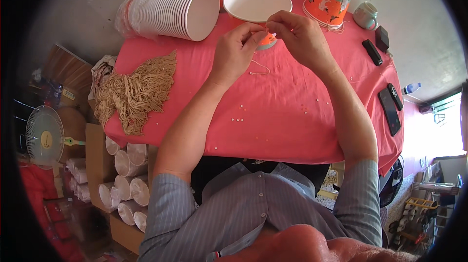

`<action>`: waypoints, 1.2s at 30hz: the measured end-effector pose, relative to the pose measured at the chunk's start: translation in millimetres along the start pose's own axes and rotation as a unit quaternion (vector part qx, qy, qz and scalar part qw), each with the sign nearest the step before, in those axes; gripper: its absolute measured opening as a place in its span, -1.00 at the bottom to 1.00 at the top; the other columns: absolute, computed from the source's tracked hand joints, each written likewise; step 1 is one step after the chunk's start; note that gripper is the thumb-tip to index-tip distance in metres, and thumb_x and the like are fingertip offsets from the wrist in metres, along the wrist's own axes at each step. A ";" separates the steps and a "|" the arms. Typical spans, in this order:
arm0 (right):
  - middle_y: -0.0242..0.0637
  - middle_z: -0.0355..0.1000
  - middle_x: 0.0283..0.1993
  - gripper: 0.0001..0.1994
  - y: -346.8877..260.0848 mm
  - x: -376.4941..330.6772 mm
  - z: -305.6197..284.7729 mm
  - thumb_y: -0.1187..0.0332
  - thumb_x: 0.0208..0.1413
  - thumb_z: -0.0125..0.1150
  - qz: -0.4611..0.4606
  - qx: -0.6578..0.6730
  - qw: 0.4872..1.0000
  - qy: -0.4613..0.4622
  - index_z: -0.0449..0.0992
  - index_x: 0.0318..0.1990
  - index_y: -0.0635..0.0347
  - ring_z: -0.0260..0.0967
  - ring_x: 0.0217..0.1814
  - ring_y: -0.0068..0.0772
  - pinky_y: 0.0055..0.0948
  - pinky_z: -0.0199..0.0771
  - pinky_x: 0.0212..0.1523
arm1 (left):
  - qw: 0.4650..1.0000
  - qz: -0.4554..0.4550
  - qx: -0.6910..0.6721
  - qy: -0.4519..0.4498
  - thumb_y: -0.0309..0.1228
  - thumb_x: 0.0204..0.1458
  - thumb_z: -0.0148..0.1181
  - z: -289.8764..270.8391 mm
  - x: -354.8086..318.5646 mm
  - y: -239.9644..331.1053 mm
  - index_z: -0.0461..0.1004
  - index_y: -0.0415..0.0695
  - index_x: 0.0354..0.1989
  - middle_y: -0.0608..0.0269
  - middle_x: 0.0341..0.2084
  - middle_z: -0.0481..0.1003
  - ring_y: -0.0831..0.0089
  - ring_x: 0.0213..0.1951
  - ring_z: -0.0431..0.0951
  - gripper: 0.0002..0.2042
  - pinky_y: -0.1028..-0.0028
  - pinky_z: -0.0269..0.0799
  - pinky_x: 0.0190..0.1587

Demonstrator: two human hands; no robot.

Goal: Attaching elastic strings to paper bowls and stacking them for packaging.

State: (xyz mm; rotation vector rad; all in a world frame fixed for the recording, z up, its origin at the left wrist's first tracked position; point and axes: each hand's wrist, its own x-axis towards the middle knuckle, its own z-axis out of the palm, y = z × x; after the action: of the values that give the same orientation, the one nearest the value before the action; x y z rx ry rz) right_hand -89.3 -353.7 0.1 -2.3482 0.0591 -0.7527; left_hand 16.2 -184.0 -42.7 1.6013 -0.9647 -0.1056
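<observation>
A paper bucket [256, 4], white inside with an orange printed wall and a grey-green base, stands mouth up at the far middle of the table. In front of its near wall my left hand [236, 50] and my right hand [303, 38] meet, each with thumb and forefinger pinched together. A thin tan cord [262, 67] trails onto the cloth below my fingers. Both pinches appear to be on this cord, though my fingertips cover most of it and the bucket's wall there.
A bundle of tan cords [139, 89] lies at the left. Nested white buckets [168, 12] rest on their side behind it. An upside-down orange bucket [327, 1], a mug [365, 16], a phone [389, 112] and small black items line the right. Tiny white bits [237, 119] dot the pink tablecloth [278, 135].
</observation>
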 end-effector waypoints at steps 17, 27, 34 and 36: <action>-0.25 0.69 -0.26 -0.83 -10.5 3.8 -14.5 0.34 0.33 0.38 -0.041 0.013 0.984 0.171 0.73 -0.02 0.15 0.62 -0.33 -0.45 -0.38 0.62 -0.26 | 0.980 0.161 0.072 0.093 -0.42 0.40 0.28 -10.3 -6.5 30.4 0.61 -0.28 -0.08 0.06 -0.44 0.67 0.39 -0.43 0.70 -0.85 0.40 0.53 -0.37; -0.30 0.66 -0.26 -0.85 -9.5 -1.8 3.9 0.41 0.22 0.43 -0.131 0.007 0.986 0.101 0.78 -0.09 0.11 0.65 -0.32 -0.27 -0.35 0.64 -0.29 | 0.964 0.243 0.071 0.088 -0.49 0.38 0.29 -7.5 -11.7 38.2 0.64 -0.26 -0.05 0.13 -0.34 0.71 0.47 -0.35 0.71 -0.89 0.49 0.58 -0.30; -0.31 0.73 -0.23 -0.84 7.8 -0.6 18.9 0.31 0.23 0.47 -0.072 0.010 0.992 0.105 0.83 -0.07 0.01 0.67 -0.32 -0.29 -0.35 0.64 -0.30 | 0.982 0.178 -0.024 0.052 -0.44 0.41 0.28 -12.9 -12.6 29.9 0.66 -0.24 -0.06 0.26 -0.30 0.73 0.57 -0.35 0.67 -0.87 0.53 0.58 -0.28; -0.30 0.73 -0.23 -0.82 21.1 1.5 22.8 0.29 0.25 0.46 -0.055 0.005 0.992 0.113 0.83 -0.05 -0.02 0.67 -0.33 -0.30 -0.35 0.64 -0.30 | 0.982 0.165 -0.088 0.033 -0.43 0.42 0.28 -14.2 -15.9 35.7 0.67 -0.26 -0.06 0.31 -0.30 0.73 0.67 -0.40 0.59 -0.86 0.59 0.52 -0.34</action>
State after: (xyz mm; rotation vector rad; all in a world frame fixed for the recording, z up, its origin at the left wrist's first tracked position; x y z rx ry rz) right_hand -72.8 -357.2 -26.0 -2.2610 0.0223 -1.0688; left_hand -4.8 -161.3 -14.9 1.2586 -1.1241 0.0908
